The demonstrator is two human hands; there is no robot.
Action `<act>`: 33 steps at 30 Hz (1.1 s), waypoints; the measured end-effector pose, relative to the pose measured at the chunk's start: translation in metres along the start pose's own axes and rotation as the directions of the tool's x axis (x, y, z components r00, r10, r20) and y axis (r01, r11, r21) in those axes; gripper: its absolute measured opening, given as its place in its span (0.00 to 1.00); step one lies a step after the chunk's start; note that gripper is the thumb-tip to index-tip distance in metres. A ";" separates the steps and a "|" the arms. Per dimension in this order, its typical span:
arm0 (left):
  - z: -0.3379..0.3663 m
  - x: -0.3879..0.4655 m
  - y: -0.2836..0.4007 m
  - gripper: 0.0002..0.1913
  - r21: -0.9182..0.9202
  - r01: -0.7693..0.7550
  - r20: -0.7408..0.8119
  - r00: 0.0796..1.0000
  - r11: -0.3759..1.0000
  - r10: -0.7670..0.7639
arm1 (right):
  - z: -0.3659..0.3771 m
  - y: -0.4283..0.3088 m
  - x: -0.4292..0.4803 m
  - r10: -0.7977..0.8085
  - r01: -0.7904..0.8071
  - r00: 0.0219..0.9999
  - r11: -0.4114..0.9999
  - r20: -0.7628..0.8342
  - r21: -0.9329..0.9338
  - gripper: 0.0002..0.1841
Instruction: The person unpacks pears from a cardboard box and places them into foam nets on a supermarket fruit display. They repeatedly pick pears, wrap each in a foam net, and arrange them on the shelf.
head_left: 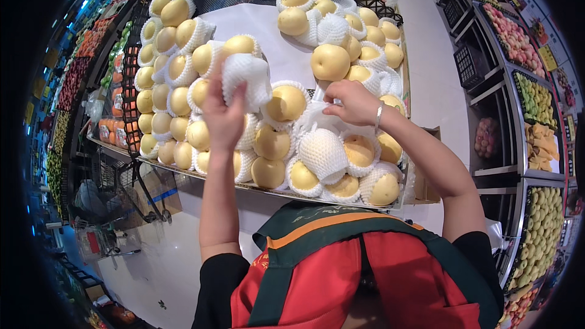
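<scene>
My left hand (225, 112) holds a white foam fruit net (247, 80) over the left part of a display of yellow pears; whether fruit is inside it I cannot tell. My right hand (354, 103), with a bracelet at the wrist, is bent over white foam netting (320, 116) near the display's right side, its thumb and fingers apart. Just beyond it lies a large bare yellow pear (330, 62). Close to me sits a foam-wrapped fruit (323, 155). Many pears around both hands rest in foam nets, with their yellow tops showing.
A white sheet (256, 23) lies behind the pears. Black plastic lattice (132, 100) edges the display at the left. Packed orange fruit (107, 130) stands beyond it. A cardboard box (425, 183) is on the floor at the right, and fruit shelves (521, 137) line the far right.
</scene>
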State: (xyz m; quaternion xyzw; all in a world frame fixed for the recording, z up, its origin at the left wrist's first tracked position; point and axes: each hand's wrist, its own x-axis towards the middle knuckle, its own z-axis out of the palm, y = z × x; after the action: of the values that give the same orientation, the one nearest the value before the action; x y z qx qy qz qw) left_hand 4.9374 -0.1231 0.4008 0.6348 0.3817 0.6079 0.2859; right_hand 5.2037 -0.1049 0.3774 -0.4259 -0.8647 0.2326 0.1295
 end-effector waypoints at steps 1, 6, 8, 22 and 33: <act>0.003 -0.005 -0.005 0.17 0.174 -0.103 0.054 0.994 0.979 0.094 | -0.002 0.002 0.001 0.085 -0.078 0.993 0.992 -0.075 0.101 0.11; 0.013 -0.031 -0.025 0.19 0.505 -0.094 0.202 0.979 0.858 -0.012 | -0.007 0.002 0.001 0.140 0.000 0.964 0.850 -0.226 0.527 0.11; 0.015 -0.038 -0.025 0.18 0.532 -0.176 0.205 0.976 0.828 0.076 | -0.006 -0.002 -0.006 0.117 -0.052 0.988 0.860 -0.096 0.508 0.14; 0.014 -0.029 -0.030 0.30 0.684 -0.460 0.492 0.864 0.566 0.108 | 0.054 -0.049 -0.058 -0.149 0.147 0.984 0.989 -0.098 -0.029 0.39; 0.009 -0.073 0.009 0.20 0.490 -0.471 0.325 0.879 0.734 0.347 | 0.067 -0.048 -0.041 0.051 0.010 0.968 0.970 -0.245 0.243 0.39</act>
State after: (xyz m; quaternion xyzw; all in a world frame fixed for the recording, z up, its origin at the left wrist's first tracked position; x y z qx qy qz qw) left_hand 4.9498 -0.1880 0.3669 0.8193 0.3586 0.4472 -0.0136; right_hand 5.1674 -0.1824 0.3430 -0.4417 -0.8021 0.2823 0.2859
